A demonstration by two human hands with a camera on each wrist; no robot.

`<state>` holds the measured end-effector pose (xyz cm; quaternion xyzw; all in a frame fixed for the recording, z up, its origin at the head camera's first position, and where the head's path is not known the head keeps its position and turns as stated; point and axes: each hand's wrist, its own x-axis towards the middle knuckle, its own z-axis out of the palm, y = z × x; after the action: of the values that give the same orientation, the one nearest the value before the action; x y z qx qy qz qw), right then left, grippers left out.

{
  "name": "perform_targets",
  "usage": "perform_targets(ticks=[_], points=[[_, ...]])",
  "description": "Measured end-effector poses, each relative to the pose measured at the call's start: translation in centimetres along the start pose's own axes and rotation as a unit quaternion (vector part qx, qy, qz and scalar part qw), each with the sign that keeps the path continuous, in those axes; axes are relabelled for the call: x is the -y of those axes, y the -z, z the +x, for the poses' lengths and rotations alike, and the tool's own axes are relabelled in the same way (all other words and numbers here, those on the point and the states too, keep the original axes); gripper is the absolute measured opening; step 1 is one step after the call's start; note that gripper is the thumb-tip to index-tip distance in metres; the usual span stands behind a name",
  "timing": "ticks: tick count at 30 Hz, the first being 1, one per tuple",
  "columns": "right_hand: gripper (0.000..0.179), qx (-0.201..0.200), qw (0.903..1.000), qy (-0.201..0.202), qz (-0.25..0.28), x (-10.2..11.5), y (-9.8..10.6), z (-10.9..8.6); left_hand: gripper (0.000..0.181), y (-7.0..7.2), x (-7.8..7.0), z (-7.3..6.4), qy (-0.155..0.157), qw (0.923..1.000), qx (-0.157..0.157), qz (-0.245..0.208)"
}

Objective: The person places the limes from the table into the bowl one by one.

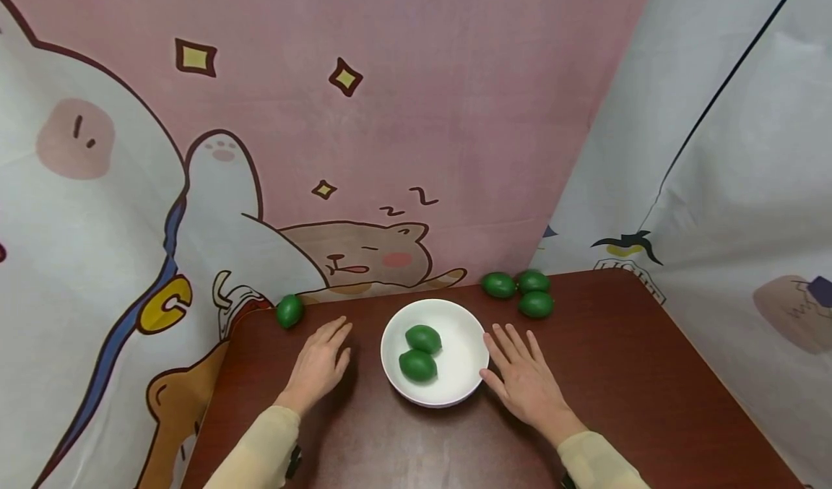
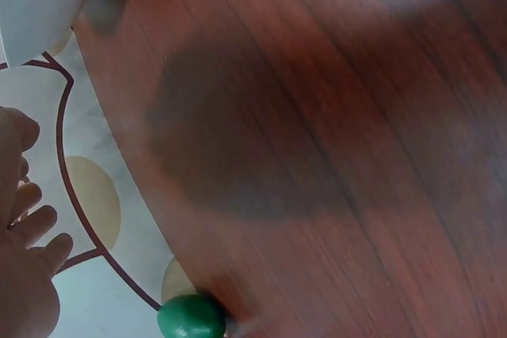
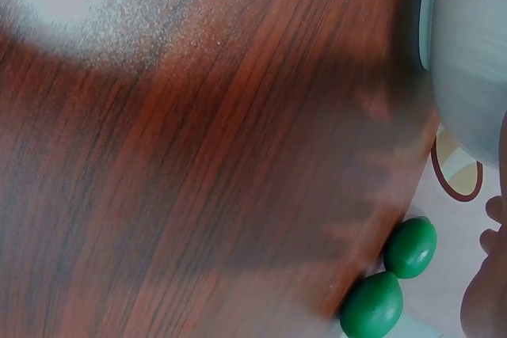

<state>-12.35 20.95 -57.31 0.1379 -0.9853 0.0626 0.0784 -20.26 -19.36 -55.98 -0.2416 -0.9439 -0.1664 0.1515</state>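
A white bowl (image 1: 463, 355) stands on the table with two green limes in it, one lime (image 1: 424, 339) behind the other lime (image 1: 418, 366). To its left my left hand (image 1: 318, 366) hovers with loosely extended fingers, holding nothing and apart from the bowl. My right hand (image 1: 525, 381) is at the bowl's right side, fingers spread and straight. Its thumb and index fingertips meet the rim in the head view; whether they touch it I cannot tell. In the right wrist view the bowl's outer wall (image 3: 467, 53) shows near the edge of that hand (image 3: 485, 298).
A single lime (image 1: 289, 311) lies at the table's back left corner. Three more limes (image 1: 536, 304) sit together at the back edge, right of the bowl. The brown wooden table (image 1: 624, 373) backs onto a printed cartoon cloth (image 1: 481, 113).
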Motion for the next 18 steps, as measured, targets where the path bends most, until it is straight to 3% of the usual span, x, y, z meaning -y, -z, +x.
perform_targets(ticks=[18], points=[[0.071,0.008,0.9999,0.0,-0.011,0.0,0.2,0.0,0.053,0.9,2.2,0.4,0.047,0.9986,0.024,-0.005]])
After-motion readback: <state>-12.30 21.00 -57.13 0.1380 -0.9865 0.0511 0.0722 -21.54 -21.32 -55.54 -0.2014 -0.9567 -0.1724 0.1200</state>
